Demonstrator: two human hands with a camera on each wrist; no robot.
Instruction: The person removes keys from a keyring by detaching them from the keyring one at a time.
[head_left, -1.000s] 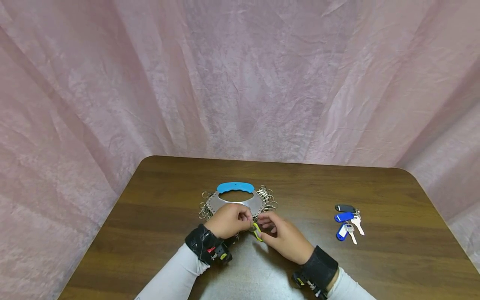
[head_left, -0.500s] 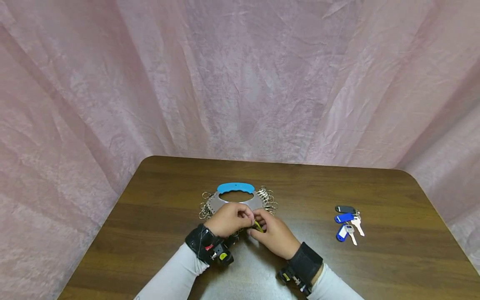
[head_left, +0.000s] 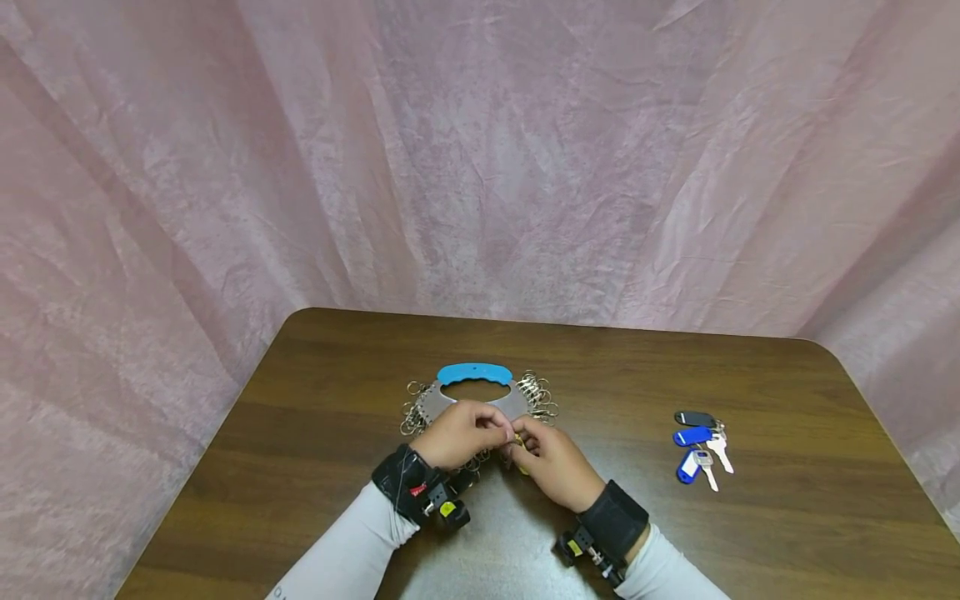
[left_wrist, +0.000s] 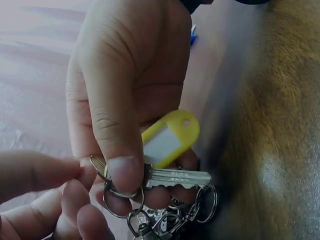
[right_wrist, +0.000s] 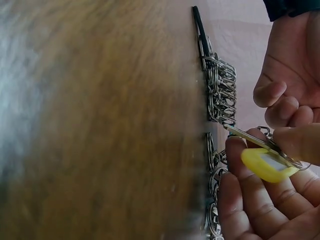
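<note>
In the head view, my left hand (head_left: 462, 435) and right hand (head_left: 558, 468) meet over the near rim of a grey metal plate (head_left: 514, 404) with a blue handle (head_left: 475, 373). The left wrist view shows my right thumb and fingers pinching a key (left_wrist: 181, 177), its yellow key tag (left_wrist: 165, 140) and the split ring by the key's head. Fingertips of my left hand (left_wrist: 45, 185) pinch the ring's left side. Below, a metal clasp (left_wrist: 145, 231) hangs against that ring. In the right wrist view the yellow key tag (right_wrist: 267, 165) lies over my right fingers.
Metal rings and clips (head_left: 536, 396) hang around the plate's sides. To the right on the brown table (head_left: 795, 467) lie several keys (head_left: 718, 450) with a black tag (head_left: 694, 418) and blue tags (head_left: 692, 437). A pink curtain (head_left: 480, 167) hangs behind.
My right hand has moved left and in against my left hand, taking hold of the yellow tag, which is now mostly covered by fingers. The left hand has barely moved.
</note>
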